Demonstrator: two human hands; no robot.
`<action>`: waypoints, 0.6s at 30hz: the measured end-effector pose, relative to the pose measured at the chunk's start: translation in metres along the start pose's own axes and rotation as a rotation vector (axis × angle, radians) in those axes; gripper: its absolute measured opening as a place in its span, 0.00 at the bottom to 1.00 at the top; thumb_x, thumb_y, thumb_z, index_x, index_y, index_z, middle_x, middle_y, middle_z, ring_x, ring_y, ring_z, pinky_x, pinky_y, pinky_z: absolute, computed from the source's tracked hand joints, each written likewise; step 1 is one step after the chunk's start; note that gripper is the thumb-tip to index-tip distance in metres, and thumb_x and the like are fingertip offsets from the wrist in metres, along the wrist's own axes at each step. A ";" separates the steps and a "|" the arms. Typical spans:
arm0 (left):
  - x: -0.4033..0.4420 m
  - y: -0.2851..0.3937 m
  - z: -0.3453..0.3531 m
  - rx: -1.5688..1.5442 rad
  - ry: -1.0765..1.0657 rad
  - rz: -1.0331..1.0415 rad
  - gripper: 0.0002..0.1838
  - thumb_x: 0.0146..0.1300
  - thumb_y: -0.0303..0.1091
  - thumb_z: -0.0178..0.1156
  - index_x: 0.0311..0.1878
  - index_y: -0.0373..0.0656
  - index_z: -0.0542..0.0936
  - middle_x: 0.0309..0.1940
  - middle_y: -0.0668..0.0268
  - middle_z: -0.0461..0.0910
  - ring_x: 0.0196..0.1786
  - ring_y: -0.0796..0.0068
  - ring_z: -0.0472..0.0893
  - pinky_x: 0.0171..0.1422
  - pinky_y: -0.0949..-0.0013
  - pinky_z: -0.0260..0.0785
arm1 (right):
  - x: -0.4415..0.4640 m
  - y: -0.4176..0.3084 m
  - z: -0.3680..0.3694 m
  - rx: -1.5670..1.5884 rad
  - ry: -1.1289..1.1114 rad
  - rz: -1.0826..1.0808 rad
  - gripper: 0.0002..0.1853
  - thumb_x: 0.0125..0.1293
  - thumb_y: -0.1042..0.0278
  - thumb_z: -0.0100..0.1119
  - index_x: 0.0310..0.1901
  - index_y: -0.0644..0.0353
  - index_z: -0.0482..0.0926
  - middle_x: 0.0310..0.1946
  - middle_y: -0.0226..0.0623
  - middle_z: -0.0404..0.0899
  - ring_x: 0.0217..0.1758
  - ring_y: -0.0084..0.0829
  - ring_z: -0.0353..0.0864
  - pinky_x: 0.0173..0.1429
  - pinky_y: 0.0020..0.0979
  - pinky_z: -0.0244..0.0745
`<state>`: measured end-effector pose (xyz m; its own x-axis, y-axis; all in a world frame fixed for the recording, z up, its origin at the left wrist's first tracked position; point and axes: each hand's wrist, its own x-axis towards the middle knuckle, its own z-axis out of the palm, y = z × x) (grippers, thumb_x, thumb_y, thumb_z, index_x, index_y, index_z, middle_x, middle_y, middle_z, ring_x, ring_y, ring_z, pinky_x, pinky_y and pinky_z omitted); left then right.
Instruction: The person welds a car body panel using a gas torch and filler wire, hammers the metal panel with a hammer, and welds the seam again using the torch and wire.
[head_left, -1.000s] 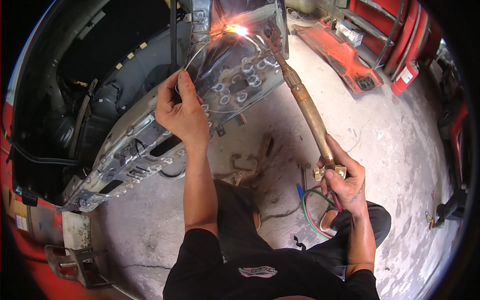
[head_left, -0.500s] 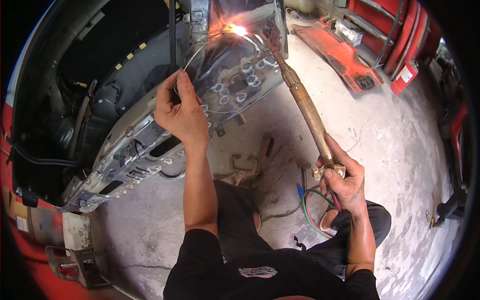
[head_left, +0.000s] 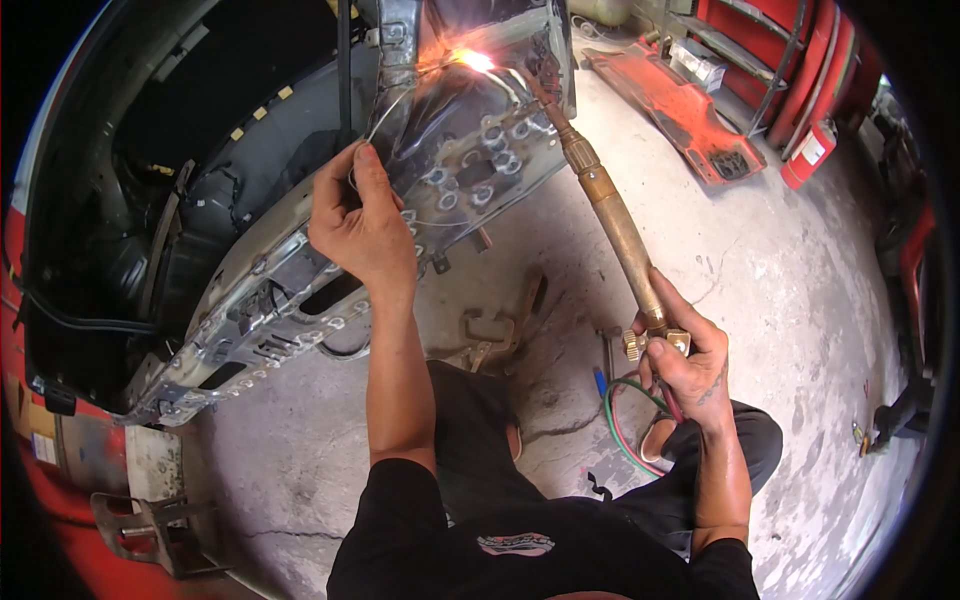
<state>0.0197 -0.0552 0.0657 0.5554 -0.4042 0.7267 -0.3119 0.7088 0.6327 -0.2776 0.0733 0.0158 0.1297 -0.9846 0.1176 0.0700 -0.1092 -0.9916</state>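
My right hand [head_left: 690,355] is closed round the valve end of a brass gas welding torch [head_left: 622,235]. The torch points up and left, and its lit flame [head_left: 472,60] plays on a bare-metal car body panel [head_left: 460,165]. Between the thumb and fingers of my left hand [head_left: 365,210] is a thin welding wire [head_left: 388,118]. One end of the wire reaches up toward the glow; the rest loops back behind the hand. Round weld marks dot the panel. Glare hides the exact spot where wire and flame meet.
Green and red hoses [head_left: 615,425] trail from the torch beside my knee. A locking clamp [head_left: 490,335] lies on the concrete floor. At upper right are a red panel [head_left: 680,115] and a fire extinguisher [head_left: 810,152]. A metal bracket [head_left: 150,530] stands at lower left.
Both hands and the torch hold almost the same position. The bright glow at the flame has shifted slightly and looks a little different in shape.
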 end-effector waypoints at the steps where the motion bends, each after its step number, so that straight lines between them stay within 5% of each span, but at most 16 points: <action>1: 0.000 -0.001 0.000 -0.001 -0.001 -0.002 0.09 0.73 0.30 0.66 0.46 0.32 0.84 0.26 0.70 0.80 0.21 0.90 0.71 0.24 0.83 0.59 | 0.000 0.000 0.000 -0.001 0.001 -0.003 0.34 0.67 0.70 0.67 0.74 0.61 0.71 0.41 0.38 0.83 0.26 0.20 0.78 0.32 0.24 0.75; 18: 0.000 0.001 0.001 0.010 0.002 -0.028 0.10 0.73 0.32 0.66 0.46 0.32 0.84 0.26 0.71 0.79 0.21 0.89 0.71 0.24 0.82 0.59 | 0.001 0.004 -0.001 -0.031 0.005 -0.010 0.33 0.67 0.68 0.66 0.74 0.60 0.72 0.42 0.35 0.84 0.30 0.19 0.79 0.36 0.22 0.76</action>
<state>0.0185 -0.0555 0.0666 0.5653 -0.4232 0.7080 -0.3039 0.6911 0.6558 -0.2784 0.0712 0.0115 0.1245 -0.9840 0.1276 0.0402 -0.1235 -0.9915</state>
